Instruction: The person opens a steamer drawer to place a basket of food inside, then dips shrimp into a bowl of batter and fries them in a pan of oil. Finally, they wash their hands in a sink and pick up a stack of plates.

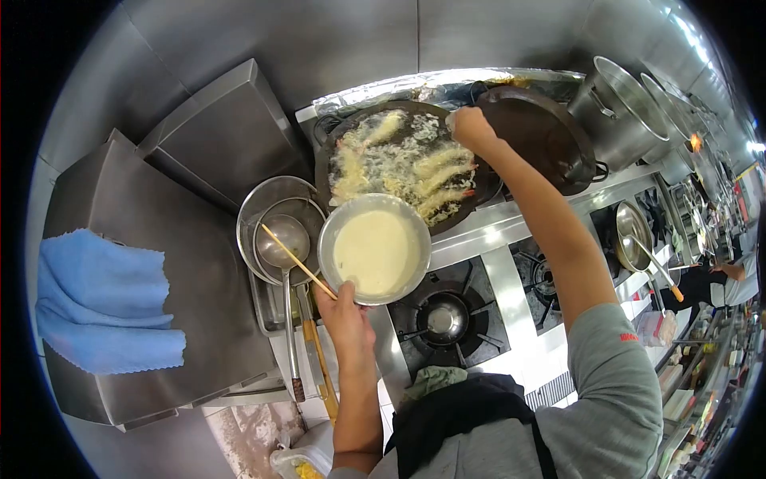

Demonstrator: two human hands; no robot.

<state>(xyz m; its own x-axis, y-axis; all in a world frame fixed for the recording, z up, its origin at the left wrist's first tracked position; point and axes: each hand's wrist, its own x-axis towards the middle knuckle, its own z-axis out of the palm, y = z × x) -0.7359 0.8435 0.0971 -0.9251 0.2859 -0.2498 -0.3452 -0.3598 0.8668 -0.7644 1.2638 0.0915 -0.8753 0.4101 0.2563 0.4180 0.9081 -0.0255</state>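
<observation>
My left hand (348, 319) grips the rim of a metal bowl (424, 259) of pale batter (375, 251). Wooden chopsticks (298, 260) are also held in that hand, sticking out to the left. The bowl is level, just in front of a wide black wok (459, 217) of bubbling oil. Several battered prawns (443, 172) fry in it amid loose batter bits. Over the wok's right rim, my right hand (472, 132) has its fingers drawn together. Something whitish shows at the fingertips, too small to make out.
Strainers and a ladle (285, 241) rest left of the bowl. A second dark wok (542, 140) and a tall pot (618, 100) stand to the right. A burner (445, 317) lies nearer me; a blue cloth (108, 299) drapes the steel counter. A person (730, 275) stands far right.
</observation>
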